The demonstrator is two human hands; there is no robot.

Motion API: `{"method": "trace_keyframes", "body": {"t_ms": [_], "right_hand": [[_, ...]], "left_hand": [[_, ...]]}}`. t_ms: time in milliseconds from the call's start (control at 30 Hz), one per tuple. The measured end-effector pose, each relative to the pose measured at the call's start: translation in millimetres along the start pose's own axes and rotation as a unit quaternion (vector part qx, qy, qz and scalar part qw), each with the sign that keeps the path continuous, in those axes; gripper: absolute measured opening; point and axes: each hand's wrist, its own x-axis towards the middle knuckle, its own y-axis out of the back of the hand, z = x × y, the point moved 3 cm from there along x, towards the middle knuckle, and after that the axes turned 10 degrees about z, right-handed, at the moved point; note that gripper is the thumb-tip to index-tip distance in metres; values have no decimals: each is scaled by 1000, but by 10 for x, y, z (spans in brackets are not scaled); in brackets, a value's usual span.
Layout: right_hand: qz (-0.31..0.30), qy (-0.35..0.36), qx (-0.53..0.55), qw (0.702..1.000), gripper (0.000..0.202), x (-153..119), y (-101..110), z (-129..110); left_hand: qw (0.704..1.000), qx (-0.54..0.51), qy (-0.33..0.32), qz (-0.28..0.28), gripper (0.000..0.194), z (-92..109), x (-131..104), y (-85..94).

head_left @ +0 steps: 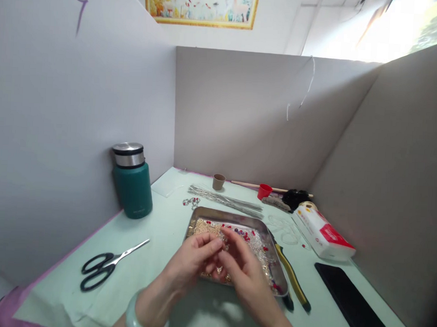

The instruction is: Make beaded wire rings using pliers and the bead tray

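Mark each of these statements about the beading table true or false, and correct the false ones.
1. The scissors lie to the left of the metal tray. True.
2. The green bottle stands with its lid off. False: the silver lid is on.
3. The red cup is nearer the tissue pack than the brown cup is. True.
4. The hands are held wide apart, one on each side of the tray. False: the left hand and right hand are close together above it.
5. The pale bracelet is on the right wrist. False: it is on the left wrist.
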Motion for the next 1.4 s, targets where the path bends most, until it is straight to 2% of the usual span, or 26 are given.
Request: {"method": "trace_keyframes", "body": {"t_ms": [100,200,333,467,667,733,800,900,967,1100,1300,1400], "right_hand": [[2,99,-67,993,28,-110,-18,-31],[9,140,-93,986,26,-155,-7,-34],[17,134,-86,987,29,-177,21,-9],[44,99,-53,993,35,-212,30,-5],[49,52,-32,997,31,-234,22,-94],[45,49,-34,997,30,-217,34,-131],[45,63,-42,996,28,-190,52,-170],[27,91,-70,993,25,-143,60,-207],[31,94,-78,992,26,-108,67,-207],[93,67,-54,992,24,7,125,-194],[95,25,-2,995,17,338,215,-200],[89,12,1,996,19,478,229,-149]], "left_hand": [[998,-47,-10,30,28,-137,-112,-11],[997,-63,1,44,30,-214,-189,-38],[997,-73,-4,25,28,-214,-221,-83],[990,-137,15,33,27,-224,-215,-100],[979,-201,34,22,26,-242,-232,-120],[985,-172,29,11,28,-210,-221,-105],[995,-97,12,10,31,-146,-197,-78],[996,23,-64,61,27,13,-153,-35],[992,61,-88,68,28,101,-123,-54],[991,64,-99,63,27,218,-14,-134],[992,59,-110,20,26,359,260,-230],[992,53,-107,31,23,380,396,-208]]}}
